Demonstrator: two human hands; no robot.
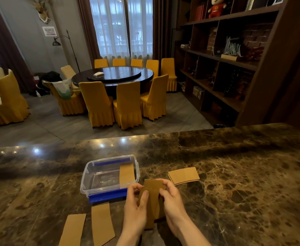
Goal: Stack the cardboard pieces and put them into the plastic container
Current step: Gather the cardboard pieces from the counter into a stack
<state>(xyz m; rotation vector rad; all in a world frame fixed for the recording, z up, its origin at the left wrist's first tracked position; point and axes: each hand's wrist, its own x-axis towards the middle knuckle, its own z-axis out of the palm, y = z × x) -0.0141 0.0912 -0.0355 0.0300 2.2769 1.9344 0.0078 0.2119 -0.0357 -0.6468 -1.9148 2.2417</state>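
On marble counter [234, 166], both my hands grip one cardboard bundle [151, 197] just right of clear plastic container [92, 176]: left hand [136, 205] pinching near edge, right hand [172, 199] clamping other side. One piece [127, 174] leans inside container. Two loose strips [102, 224] lie front-left (second [73, 229] beside it); one small stack [183, 175] sits right.
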